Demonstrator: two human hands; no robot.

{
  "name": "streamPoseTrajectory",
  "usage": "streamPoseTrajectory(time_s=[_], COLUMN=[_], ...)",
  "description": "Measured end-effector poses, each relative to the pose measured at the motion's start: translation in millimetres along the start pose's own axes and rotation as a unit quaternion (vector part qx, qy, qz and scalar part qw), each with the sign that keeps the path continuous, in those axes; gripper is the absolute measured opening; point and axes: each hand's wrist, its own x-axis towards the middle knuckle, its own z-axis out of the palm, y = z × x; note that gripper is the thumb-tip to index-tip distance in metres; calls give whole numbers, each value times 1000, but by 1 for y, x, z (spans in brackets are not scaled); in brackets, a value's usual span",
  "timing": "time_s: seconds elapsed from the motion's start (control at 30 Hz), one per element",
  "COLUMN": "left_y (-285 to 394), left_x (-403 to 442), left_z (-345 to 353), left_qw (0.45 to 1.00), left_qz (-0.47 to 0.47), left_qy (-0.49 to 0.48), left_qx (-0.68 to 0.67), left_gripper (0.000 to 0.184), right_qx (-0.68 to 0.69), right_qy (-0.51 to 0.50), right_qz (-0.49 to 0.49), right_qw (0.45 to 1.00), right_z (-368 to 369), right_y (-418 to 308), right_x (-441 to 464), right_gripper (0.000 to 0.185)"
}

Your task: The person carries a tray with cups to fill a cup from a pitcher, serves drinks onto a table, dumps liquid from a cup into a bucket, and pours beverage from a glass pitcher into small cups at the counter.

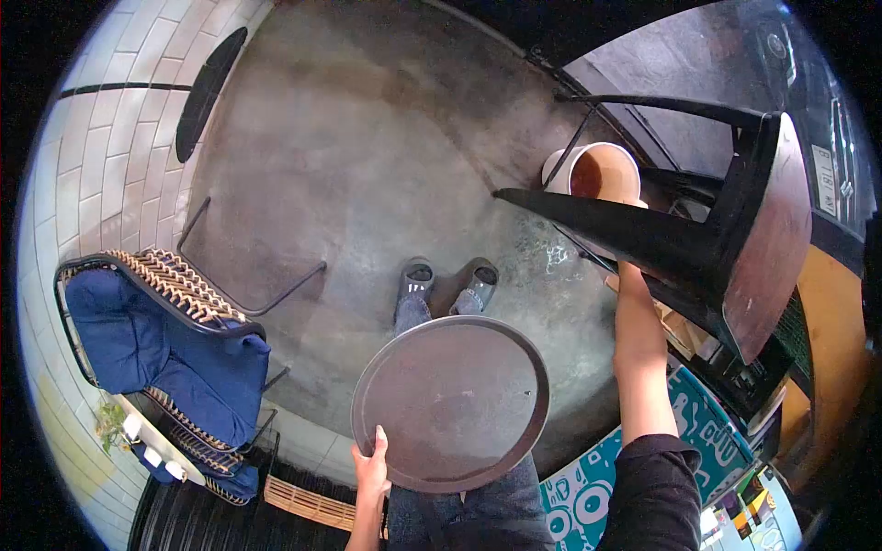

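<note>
A round dark serving tray (450,404) lies level in front of my body, with nothing on it. My left hand (372,464) grips its lower left rim, the thumb on top. My right arm stretches forward, passing under a black leg of the stool (625,225). At the rim of a white bucket (557,167) a small part of my right hand (638,204) shows; most of its fingers are hidden behind the stool leg. Something reddish-brown (586,174) shows inside the bucket.
A chair with navy cushions (216,376) stands at left beside a white brick wall (119,174). A dark disc-shaped tabletop (211,96) is by that wall. A teal patterned panel (588,496) and a wooden surface (831,321) are at right. My feet (413,280) stand on the concrete floor (367,165).
</note>
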Motion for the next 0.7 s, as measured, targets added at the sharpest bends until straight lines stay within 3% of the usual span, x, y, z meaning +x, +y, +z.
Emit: streamPoseTrajectory(time_s=[0.27,0.33,0.4,0.47,0.5,0.53,0.6,0.63,0.67,0.7], left_y=[31,34,44,63,71,78,97,106,113,113], left_x=[15,28,37,32,28,23,-1,-21,-39,-46], left_z=[-10,-17,-22,-26,-25,-25,-24,-19,-12,-5], left_qw=[1000,999,997,990,988,985,975,967,957,946], left_qz=[-8,27,62,27,45,62,98,133,168,187], left_qy=[0,-20,-46,-136,-148,-162,-194,-204,-215,-241], left_qx=[8,15,25,4,10,20,44,70,96,111], left_gripper=[66,66,66,91,91,87,83,70,58,58], right_qx=[112,171,261,366,412,314,261,312,297,280], right_qy=[-35,-58,-104,-187,-235,-251,-239,-221,-240,-255], right_qz=[14,25,44,55,54,0,0,52,8,-39], right_qw=[993,983,959,910,879,916,935,923,924,925], right_z=[-30,-47,-64,-88,-103,-123,-158,-171,-191,-211], right_y=[-10,-1,8,20,31,47,44,20,21,27], right_x=[-50,-65,-97,-143,-163,-182,-254,-317,-356,-390], right_gripper=[11,12,12,11,11,14,23,28,29,30])
